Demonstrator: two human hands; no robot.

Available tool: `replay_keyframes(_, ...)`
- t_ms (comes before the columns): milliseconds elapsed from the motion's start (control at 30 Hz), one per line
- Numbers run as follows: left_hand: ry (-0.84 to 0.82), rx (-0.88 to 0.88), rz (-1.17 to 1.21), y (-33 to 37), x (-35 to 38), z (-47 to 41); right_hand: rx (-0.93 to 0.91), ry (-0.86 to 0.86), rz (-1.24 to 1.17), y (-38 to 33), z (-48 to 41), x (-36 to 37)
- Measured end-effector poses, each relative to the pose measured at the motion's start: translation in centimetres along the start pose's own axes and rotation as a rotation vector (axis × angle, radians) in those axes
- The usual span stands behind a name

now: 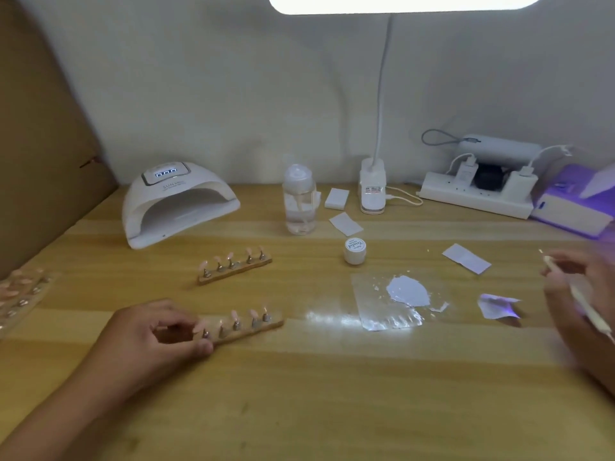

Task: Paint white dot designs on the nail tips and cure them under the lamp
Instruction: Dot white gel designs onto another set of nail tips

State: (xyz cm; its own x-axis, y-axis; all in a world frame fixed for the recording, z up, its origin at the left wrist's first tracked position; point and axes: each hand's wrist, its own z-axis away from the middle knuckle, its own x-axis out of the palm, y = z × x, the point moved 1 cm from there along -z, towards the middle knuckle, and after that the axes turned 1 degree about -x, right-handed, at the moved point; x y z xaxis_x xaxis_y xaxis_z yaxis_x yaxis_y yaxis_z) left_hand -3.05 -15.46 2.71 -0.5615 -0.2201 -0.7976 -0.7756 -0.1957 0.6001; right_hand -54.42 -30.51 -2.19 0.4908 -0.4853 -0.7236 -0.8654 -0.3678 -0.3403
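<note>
The near wooden strip (244,326) lies on the table (332,410) in front of the person, carrying five pink nail tips (234,315) upright on small metal stands. The left hand (156,334) pinches the strip's left end between curled fingers and thumb. To the right, a blob of white paint (407,290) sits on a clear sheet (366,294), with a small white jar (355,250) just behind it. At the right edge the right hand (579,287), blurred, seems to grip a slim white tool (580,299), raised clear of the paint. A second strip (234,267) of tips lies farther back, before the curing lamp (176,202), whose opening faces the person. A clear bottle (299,201) stands to the lamp's right.
</note>
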Motion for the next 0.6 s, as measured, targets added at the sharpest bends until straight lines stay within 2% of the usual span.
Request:
replay_keyframes(33, -0.048, 0.024, 0.01, 0.3, 0.0, 0.7, 0.047, -0.051, -0.067, -1.2, -0.6, -0.4)
replay_keyframes(100, -0.128, 0.073, 0.012, 1.3, 0.6, 1.8, 0.097, -0.027, -0.137, -4.5, -1.8, -0.7)
replay_keyframes(133, -0.149, 0.106, 0.004, 1.9, 1.1, 2.2, 0.097, 0.012, -0.212, -5.4, -2.1, -0.6)
replay_keyframes(267, -0.218, 0.271, -0.027, 5.7, 4.5, 2.4, 0.101, -0.02, -0.475, -9.3, -2.9, 0.1)
replay_keyframes(433, -0.188, 0.434, -0.015, 11.1, 9.3, 1.0, 0.132, -0.066, -0.64, -11.6, -4.0, 2.8)
replay_keyframes(600, -0.115, 0.481, -0.038, 13.4, 11.5, -0.1, 0.106, -0.113, -0.736, -11.6, -3.3, 4.8)
